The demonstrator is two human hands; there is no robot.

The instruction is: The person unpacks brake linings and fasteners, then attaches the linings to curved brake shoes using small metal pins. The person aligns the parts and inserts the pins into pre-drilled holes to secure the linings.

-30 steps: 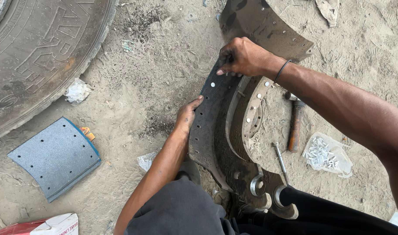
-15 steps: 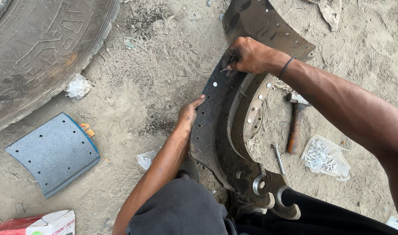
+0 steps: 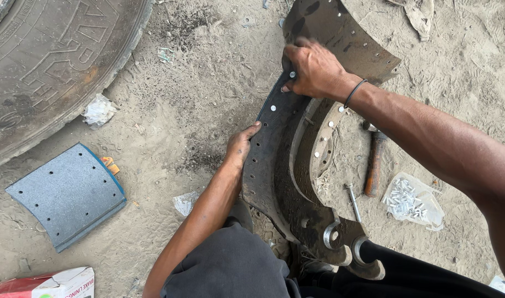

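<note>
Standing on edge in the sand beside the hammer (image 3: 374, 163), the brake shoe (image 3: 280, 165) looks heavy and rigid; right hand (image 3: 313, 69) clasps its top, left hand (image 3: 238, 146) presses flat, fingers unclosed.

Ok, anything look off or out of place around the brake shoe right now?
Mostly clutter: a spare grey lining pad lies loose on the sand, apart from the brake shoe. Crumpled litter and a hammer lie on the ground. Nothing looks broken.

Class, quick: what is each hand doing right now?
Left hand: open, pressed flat against the brake shoe's outer lining.
Right hand: fingers curled on the shoe's upper end, at a rivet.
</note>
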